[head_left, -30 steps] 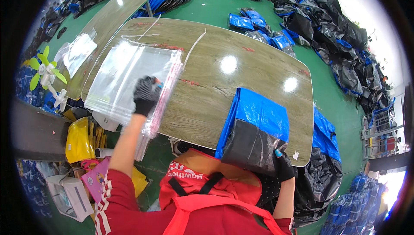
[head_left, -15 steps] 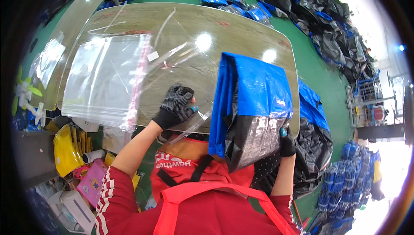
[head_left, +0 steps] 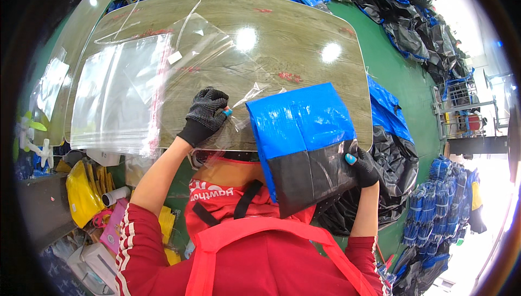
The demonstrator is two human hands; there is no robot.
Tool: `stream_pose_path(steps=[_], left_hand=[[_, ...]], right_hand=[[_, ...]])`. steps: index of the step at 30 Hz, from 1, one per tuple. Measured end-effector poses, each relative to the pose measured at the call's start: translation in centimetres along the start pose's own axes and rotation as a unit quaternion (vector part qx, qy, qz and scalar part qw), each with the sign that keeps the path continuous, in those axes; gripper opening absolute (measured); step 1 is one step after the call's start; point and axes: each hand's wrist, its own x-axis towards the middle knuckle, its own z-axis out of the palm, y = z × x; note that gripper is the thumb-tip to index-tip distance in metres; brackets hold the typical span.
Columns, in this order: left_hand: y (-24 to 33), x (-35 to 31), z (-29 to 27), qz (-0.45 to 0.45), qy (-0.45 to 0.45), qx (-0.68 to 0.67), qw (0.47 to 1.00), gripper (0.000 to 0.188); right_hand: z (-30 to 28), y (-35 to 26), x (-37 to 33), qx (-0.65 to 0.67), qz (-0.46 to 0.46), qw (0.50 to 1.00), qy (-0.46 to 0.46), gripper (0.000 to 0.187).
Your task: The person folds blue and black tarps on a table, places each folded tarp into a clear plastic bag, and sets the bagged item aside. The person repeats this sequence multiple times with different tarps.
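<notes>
My left hand point(head_left: 207, 115), in a black dotted glove, pinches the edge of a clear plastic bag point(head_left: 209, 52) that lies across the wooden table point(head_left: 304, 41). My right hand point(head_left: 362, 167), also gloved, grips the lower right corner of a folded blue and black item point(head_left: 306, 144) that rests tilted against the table's near edge. A stack of clear plastic bags with red-printed strips point(head_left: 116, 95) lies on the table's left side, just left of my left hand.
Black and blue folded items are piled on the green floor at the right point(head_left: 399, 138) and along the back point(head_left: 401, 19). Bundles of blue items point(head_left: 434, 209) sit at the lower right. Yellow bags point(head_left: 81, 193) and boxes crowd the left.
My left hand has moved from the bag stack at the left toward the table's near edge, drawing one clear bag with it. The blue and black item has stayed in my right hand.
</notes>
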Motion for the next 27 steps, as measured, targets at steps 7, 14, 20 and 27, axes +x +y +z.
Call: stream_pose_path(steps=[7, 14, 20, 27], left_hand=[[-0.7, 0.5, -1.1, -0.135, 0.011, -0.135, 0.982, 0.014], [-0.7, 1.1, -1.2, -0.142, -0.012, -0.084, 0.986, 0.015], [1.0, 2.4, -3.0, -0.103, -0.009, -0.143, 0.984, 0.016], [4.8, 1.1, -6.7, -0.011, -0.082, -0.049, 0.995, 0.011]], right_hand=[[0.2, 2.0, 2.1, 0.001, -0.025, 1.000, -0.006, 0.065], [0.4, 1.0, 1.5, -0.010, -0.018, 0.999, 0.031, 0.053], [8.6, 0.8, 0.0, -0.044, -0.059, 0.997, 0.001, 0.064], [12.6, 3.5, 8.2, 0.032, -0.119, 0.990, 0.069, 0.027]])
